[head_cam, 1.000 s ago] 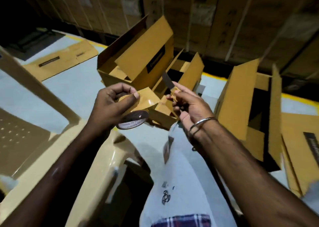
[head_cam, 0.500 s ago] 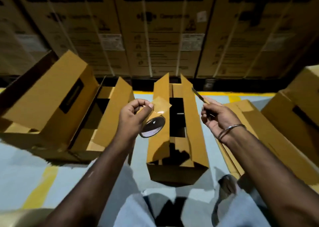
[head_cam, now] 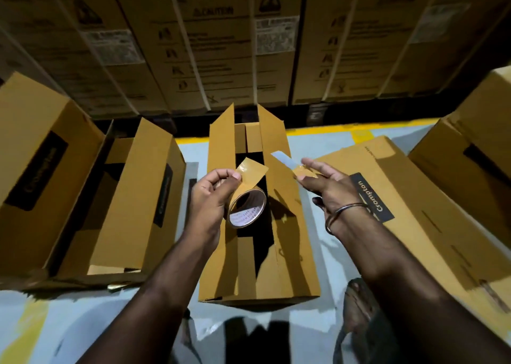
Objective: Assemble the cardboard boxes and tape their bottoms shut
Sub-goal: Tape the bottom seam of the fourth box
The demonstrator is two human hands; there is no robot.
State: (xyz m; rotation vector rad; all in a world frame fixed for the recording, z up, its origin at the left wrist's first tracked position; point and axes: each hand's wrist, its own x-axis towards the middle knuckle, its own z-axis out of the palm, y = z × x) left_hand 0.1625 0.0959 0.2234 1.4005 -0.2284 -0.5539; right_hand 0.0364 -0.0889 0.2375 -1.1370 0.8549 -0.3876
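Cardboard box [head_cam: 249,253] in the middle of the floor is stood with its 2 long flaps raised and a dark gap left between them, so its bottom is judged not yet taped. Above that gap a roll of brown tape [head_cam: 247,208] is held by the left hand [head_cam: 213,195], whose grip is a pinch of thumb and fingertips on the free tape end [head_cam: 252,171]. A short cut strip of tape [head_cam: 302,172] is stuck on the fingers of the right hand [head_cam: 327,183], which are spread and nearly straight; a pale blade-like piece [head_cam: 282,160] is seen at the fingertips, though what it is cannot be told. For a sound seal, the flaps are best folded flat and butted before any tape is laid, and the strip centred on the seam and pressed down firmly. More opened boxes [head_cam: 119,197] are stood alongside.
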